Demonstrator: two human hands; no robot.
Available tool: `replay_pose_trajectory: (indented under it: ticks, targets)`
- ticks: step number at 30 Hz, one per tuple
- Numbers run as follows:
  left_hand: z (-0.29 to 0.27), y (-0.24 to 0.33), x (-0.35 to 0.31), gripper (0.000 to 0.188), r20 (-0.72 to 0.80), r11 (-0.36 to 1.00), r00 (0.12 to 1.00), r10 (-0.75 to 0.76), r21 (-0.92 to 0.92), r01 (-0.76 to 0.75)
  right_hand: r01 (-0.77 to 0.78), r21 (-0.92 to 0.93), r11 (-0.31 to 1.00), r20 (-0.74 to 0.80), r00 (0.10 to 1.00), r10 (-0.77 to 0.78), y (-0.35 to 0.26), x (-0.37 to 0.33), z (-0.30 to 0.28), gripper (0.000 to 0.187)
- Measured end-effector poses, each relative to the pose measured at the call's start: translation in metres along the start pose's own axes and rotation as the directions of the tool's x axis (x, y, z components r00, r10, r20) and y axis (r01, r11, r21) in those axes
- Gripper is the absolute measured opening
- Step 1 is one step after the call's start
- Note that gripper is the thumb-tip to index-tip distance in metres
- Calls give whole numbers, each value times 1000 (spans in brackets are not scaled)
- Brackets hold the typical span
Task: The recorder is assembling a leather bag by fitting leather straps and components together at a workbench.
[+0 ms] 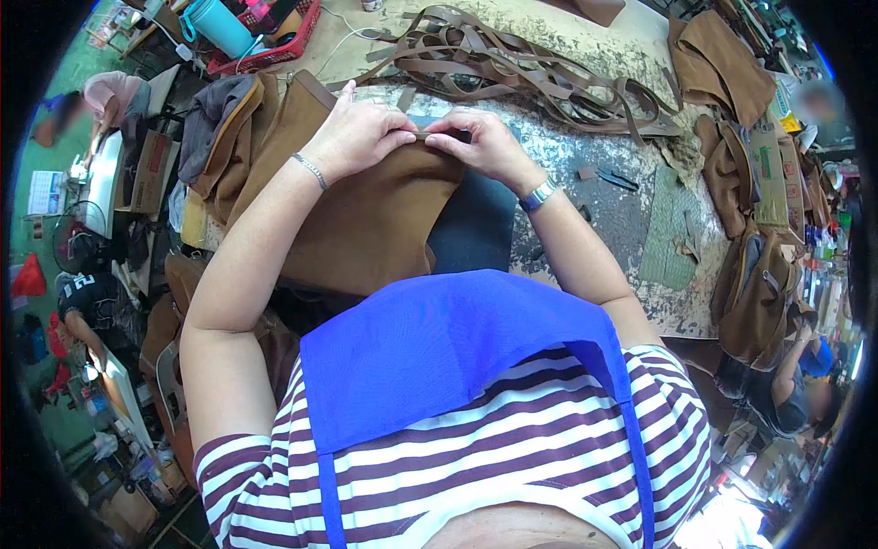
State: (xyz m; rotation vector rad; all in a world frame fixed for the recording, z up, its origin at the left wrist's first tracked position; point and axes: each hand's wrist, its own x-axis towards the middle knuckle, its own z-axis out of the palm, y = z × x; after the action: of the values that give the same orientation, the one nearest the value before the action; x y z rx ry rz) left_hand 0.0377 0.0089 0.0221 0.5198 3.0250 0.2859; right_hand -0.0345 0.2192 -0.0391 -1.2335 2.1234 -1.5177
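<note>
A large brown leather piece [366, 224] lies across the table in front of me, its near part reaching toward my blue apron. At its far edge my left hand [357, 137] pinches the leather between thumb and fingers. Close beside it, my right hand [485, 146] grips the same edge, thumb and fingers pressed together. The two thumbs almost meet, and a narrow folded bit of edge shows between them. Whether a separate strip is held there too, I cannot tell. A dark flat sheet [480, 224] lies partly under the leather.
Tangled brown leather straps [476, 59] spread beyond my hands. Right of them are dark-handled pliers [617, 179] and a green mat [670, 229]. Brown bags [764, 293] sit along the right edge. A red basket [306, 37] holds a turquoise bottle [221, 29]. Other people work on both sides.
</note>
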Motion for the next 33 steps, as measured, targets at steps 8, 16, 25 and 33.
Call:
replay_pose_trajectory:
  ticks: [8, 16, 25, 33]
  targets:
    - [-2, -2, 4, 24, 74, 999, 997, -3, -35, 6, -7, -52, 999, -44, 999, 5, -4, 2, 4, 21]
    - [-24, -31, 2, 31, 166, 987, 986, -14, -153, 40, -90, 6, 996, -37, 995, 91, 7, 1, 7, 21]
    - [-40, -34, 2, 26, 196, 986, 980, 25, -169, 8, -7, 56, 998, -121, 993, 14, 0, 7, 19, 22]
    - [-37, -25, -8, 18, 72, 996, 995, 71, -56, -67, 16, -17, 1000, -118, 993, -18, -3, 7, 20, 23]
